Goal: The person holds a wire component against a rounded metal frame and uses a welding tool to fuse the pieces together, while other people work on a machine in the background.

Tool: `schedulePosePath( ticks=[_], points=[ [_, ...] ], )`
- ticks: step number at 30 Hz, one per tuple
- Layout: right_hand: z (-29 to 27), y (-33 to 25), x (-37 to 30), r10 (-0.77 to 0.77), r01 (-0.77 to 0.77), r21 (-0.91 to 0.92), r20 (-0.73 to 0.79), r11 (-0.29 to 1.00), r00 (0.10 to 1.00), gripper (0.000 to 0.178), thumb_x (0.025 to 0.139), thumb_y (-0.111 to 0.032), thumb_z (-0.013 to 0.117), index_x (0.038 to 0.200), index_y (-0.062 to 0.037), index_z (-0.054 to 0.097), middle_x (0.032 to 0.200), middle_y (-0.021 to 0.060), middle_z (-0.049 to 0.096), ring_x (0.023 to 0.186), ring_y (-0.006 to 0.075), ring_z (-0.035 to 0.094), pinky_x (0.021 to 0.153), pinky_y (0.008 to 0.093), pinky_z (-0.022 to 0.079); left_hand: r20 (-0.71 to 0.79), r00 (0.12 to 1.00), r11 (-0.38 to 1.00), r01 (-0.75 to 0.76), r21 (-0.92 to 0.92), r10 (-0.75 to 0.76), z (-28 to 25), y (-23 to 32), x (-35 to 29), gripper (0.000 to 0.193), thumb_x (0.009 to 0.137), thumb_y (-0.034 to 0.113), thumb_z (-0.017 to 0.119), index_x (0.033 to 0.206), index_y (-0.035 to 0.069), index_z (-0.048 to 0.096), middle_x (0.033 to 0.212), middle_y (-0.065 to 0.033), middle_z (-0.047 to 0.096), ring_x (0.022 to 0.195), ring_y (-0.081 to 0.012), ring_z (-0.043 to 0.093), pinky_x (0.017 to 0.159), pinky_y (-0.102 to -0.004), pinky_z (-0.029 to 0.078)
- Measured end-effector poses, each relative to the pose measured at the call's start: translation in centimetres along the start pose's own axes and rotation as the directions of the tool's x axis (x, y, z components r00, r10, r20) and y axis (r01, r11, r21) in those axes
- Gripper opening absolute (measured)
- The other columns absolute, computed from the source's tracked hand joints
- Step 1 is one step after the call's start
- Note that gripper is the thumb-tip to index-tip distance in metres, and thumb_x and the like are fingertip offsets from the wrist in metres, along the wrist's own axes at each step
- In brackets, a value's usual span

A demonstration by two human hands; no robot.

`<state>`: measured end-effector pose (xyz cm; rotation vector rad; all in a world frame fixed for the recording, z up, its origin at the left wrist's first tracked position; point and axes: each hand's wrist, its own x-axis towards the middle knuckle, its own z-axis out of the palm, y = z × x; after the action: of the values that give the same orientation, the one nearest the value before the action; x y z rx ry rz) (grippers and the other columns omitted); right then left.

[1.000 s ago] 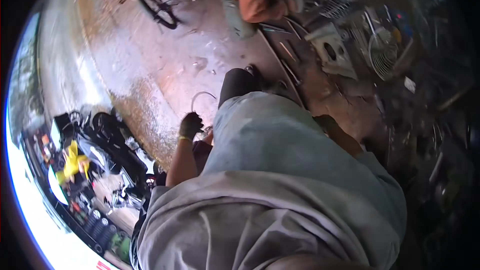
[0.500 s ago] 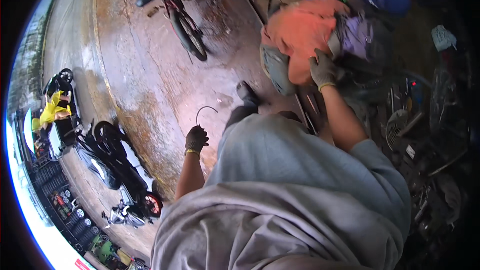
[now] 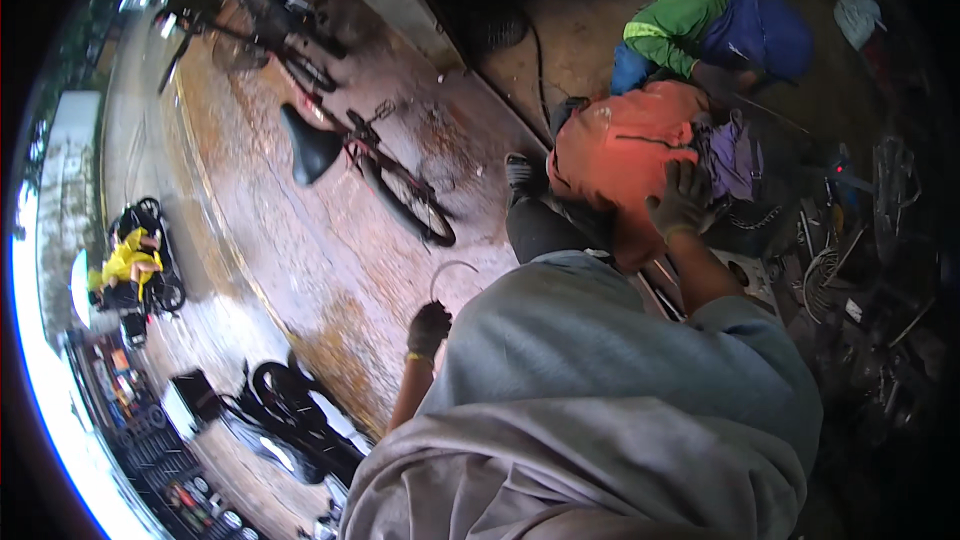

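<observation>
My left hand (image 3: 428, 330), in a dark work glove with a yellow cuff, is closed on one end of a thin curved wire (image 3: 436, 282). The wire arcs up from the fist over the wet floor; its exact kind I cannot make out. On the back of a crouching person's orange shirt (image 3: 625, 145) rests my right hand (image 3: 682, 202), also gloved, its fingers spread and nothing in them. Beside that hand a purple cloth (image 3: 732, 155) hangs on the person's far side.
A second person in a green and blue top (image 3: 690, 20) bends down beyond the first. A bicycle (image 3: 385, 175) stands ahead on the left, and a parked motorcycle (image 3: 300, 420) at lower left. Metal parts and tools (image 3: 830, 260) clutter the right. A rider in yellow (image 3: 130, 258) is on the road.
My view has shifted, so more of the bicycle and the second person shows. My right hand's fingers have spread out on the orange shirt. The left hand still holds the wire.
</observation>
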<state>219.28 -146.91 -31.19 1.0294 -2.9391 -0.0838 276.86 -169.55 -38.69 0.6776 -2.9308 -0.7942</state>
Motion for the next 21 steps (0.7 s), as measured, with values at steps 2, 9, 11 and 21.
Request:
schedulePosePath(
  ticks=[2, 9, 11, 21],
  points=[
    [0.5, -0.3, 0.7, 0.064, -0.062, 0.051, -0.044, 0.997, 0.997, 0.081, 0.073, -0.041, 0.074, 0.142, -0.013, 0.043, 0.148, 0.0144, 0.037, 0.14, 0.039, 0.03, 0.111, 0.057, 0.027, 0.12, 0.959, 0.964, 0.263, -0.028, -0.258, -2.5, 0.5, 5.6, 0.02, 0.085, 0.022, 0.064, 0.095, 0.006, 0.07, 0.101, -0.0134, 0.07, 0.099, -0.0295, 0.064, 0.084, -0.0433, 0.053],
    [2.3, -0.9, 2.2, 0.139, -0.133, 0.12, -0.04, 0.984, 0.989, 0.075, 0.07, -0.035, 0.073, 0.135, -0.0053, 0.049, 0.14, 0.019, 0.047, 0.135, 0.042, 0.036, 0.111, 0.0574, 0.028, 0.254, 0.833, 0.751, 0.553, -0.362, -0.491, -12.2, -4.6, 25.4, 0.018, 0.089, 0.017, 0.059, 0.098, 0.006, 0.07, 0.101, -0.013, 0.069, 0.093, -0.0274, 0.066, 0.077, -0.0406, 0.054],
    [1.2, -1.8, 2.7, 0.176, -0.176, 0.108, 0.01, 0.979, 0.984, 0.076, 0.07, -0.034, 0.073, 0.135, -0.004, 0.049, 0.14, 0.0201, 0.046, 0.136, 0.0422, 0.035, 0.113, 0.056, 0.026, 0.269, 0.819, 0.621, 0.563, -0.545, -0.507, -15.6, -5.1, 31.8, 0.018, 0.09, 0.016, 0.058, 0.098, 0.007, 0.07, 0.101, -0.0129, 0.069, 0.091, -0.0269, 0.066, 0.076, -0.0398, 0.055],
    [-0.6, -6.2, 8.4, 0.566, -0.594, 0.027, 0.273, 0.804, 0.778, 0.079, 0.071, -0.04, 0.074, 0.137, -0.004, 0.048, 0.15, 0.0202, 0.037, 0.145, 0.0394, 0.025, 0.119, 0.052, 0.017, 0.449, 0.888, 0.926, 0.252, -0.282, -0.105, -23.9, -1.4, 72.6, 0.023, 0.098, 0.024, 0.05, 0.102, 0.009, 0.066, 0.087, -0.009, 0.07, 0.076, -0.0227, 0.068, 0.064, -0.0393, 0.054]
  ],
)
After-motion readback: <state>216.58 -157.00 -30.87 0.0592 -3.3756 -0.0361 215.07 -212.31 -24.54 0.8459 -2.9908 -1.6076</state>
